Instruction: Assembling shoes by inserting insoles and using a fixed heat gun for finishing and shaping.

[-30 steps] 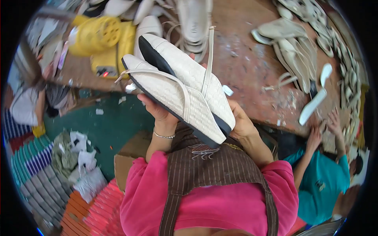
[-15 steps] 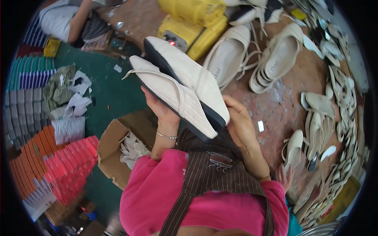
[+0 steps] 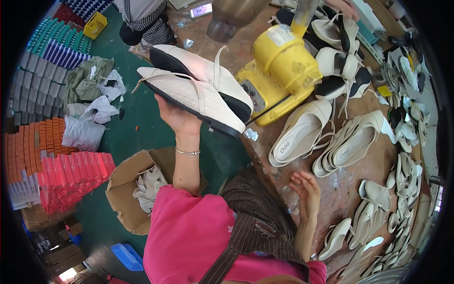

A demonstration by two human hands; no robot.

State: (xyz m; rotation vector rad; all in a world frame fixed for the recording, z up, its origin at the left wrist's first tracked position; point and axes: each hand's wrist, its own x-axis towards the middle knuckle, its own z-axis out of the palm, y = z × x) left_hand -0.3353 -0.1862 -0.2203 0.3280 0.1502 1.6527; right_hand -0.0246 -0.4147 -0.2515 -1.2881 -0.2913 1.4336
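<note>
The left hand (image 3: 182, 118) grips from beneath two cream quilted ankle-strap flats (image 3: 194, 92), side by side with toes pointing away from the yellow machine (image 3: 286, 61); both are tilted, dark soles partly showing, just left of that machine. Whether their heels touch it cannot be told. The right hand (image 3: 306, 187) is bare, fingers loosely curled and apart, on the wearer's side of the machine.

One machine takes up the table (image 3: 269, 173) behind the flats and blocks the view of the surface beyond; a dark cord (image 3: 272, 110) crosses its near side. Immediately nearer the wearer lie one single cream shoe (image 3: 302, 130) and, right of it, one nested stack of cream shoes (image 3: 350, 142), too overlapped to count surely. Farther right of the machine spreads a long heap of pale shoes (image 3: 406, 189), likewise uncountable. One phone (image 3: 201, 10) lies beyond it to the left. Well left of the machine, on the floor, are one cardboard box (image 3: 125, 194) of white scraps (image 3: 150, 187), one yellow crate (image 3: 95, 25) and one blue tray (image 3: 126, 257).
</note>
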